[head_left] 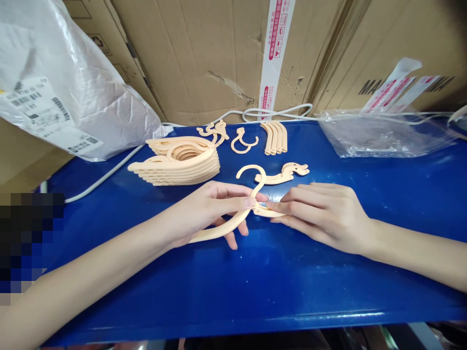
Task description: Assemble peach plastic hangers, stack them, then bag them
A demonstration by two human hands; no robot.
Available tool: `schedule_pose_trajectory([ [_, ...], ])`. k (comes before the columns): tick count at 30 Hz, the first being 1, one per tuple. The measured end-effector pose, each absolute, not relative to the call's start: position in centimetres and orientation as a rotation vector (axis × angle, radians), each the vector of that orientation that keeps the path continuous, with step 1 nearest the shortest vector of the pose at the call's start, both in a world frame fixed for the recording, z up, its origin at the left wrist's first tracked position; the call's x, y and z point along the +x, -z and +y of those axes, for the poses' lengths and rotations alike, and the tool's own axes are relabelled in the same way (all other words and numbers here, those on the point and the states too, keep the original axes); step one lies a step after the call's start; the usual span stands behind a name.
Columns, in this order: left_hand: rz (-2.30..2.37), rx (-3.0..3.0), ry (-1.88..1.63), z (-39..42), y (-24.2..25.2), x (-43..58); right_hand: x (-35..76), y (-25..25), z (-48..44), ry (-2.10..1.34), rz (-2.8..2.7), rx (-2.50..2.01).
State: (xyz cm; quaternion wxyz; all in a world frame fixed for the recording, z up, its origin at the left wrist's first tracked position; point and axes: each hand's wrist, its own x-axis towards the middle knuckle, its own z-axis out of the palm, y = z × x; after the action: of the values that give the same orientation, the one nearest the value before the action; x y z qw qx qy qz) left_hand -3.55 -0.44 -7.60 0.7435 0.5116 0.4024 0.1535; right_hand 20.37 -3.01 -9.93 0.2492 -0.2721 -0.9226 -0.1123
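Hooked cream piece (223,230): mid-table, between your two hands. Cartons (204,53) wall the back; one shows "MA" and "NA" either side of printed tape (416,93). Blue table (262,291) runs from your wrists to its near edge. White parcel bag (105,92), left: barcode labels (45,109), contents hidden. Clear plastic bag (379,136), crumpled, far right. Stacked cream pieces (186,167) behind your left hand (215,199), which pinches the piece below its hook. Your right hand (324,214) pinches a slim cream arm (268,213) meeting it there.
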Motion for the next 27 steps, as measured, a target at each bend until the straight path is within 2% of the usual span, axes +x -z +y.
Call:
schedule_pose_trajectory([
  [11, 0.899, 1.168, -0.355, -0.66, 7.70, -3.31, 20.16, 9.88, -3.40, 0.344, -2.498, -0.688],
  [21, 0.895, 1.055, -0.464, -0.78, 7.48, -3.27, 20.47, 9.92, -2.87, 0.187, -2.500, -0.804],
  [27, 0.903, 1.108, -0.376, -0.62, 7.35, -3.51, 20.38, 9.92, -2.85, 0.301, -2.497, -0.812],
])
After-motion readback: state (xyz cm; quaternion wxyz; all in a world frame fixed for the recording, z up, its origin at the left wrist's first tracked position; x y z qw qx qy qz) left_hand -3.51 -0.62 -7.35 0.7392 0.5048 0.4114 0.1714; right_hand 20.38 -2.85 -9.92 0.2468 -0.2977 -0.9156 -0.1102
